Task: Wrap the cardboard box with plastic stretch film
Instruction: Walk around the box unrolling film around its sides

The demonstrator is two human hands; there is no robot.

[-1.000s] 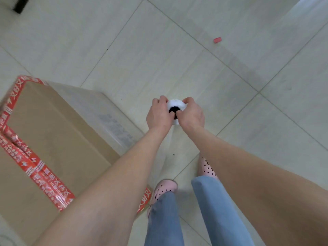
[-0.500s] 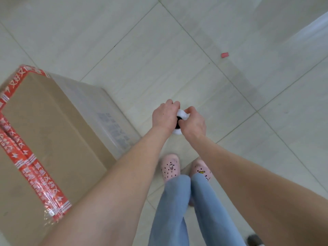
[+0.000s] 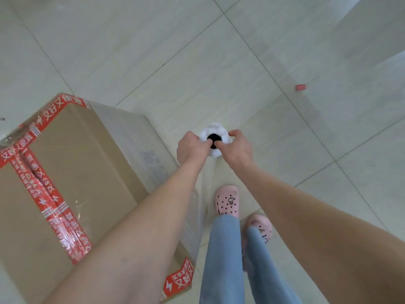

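Note:
A large cardboard box (image 3: 87,163) sealed with red printed tape stands on the floor at the left; its side facing me is covered in clear film. I hold the stretch film roll (image 3: 215,132) upright in front of me, seen from its white top end with the dark core hole. My left hand (image 3: 192,148) grips the roll from the left and my right hand (image 3: 237,147) grips it from the right, thumbs at the core hole. A sheet of clear film (image 3: 197,207) runs from the roll down to the box's near corner.
Pale floor tiles (image 3: 197,62) surround the box on all sides. My feet in pink clogs (image 3: 226,201) and blue jeans stand just right of the box's near corner. A small red scrap (image 3: 300,87) lies on the floor at the far right.
I have stepped along the box's side: the box has shifted in view and its near corner now shows at the bottom. Both hands keep their hold on the roll.

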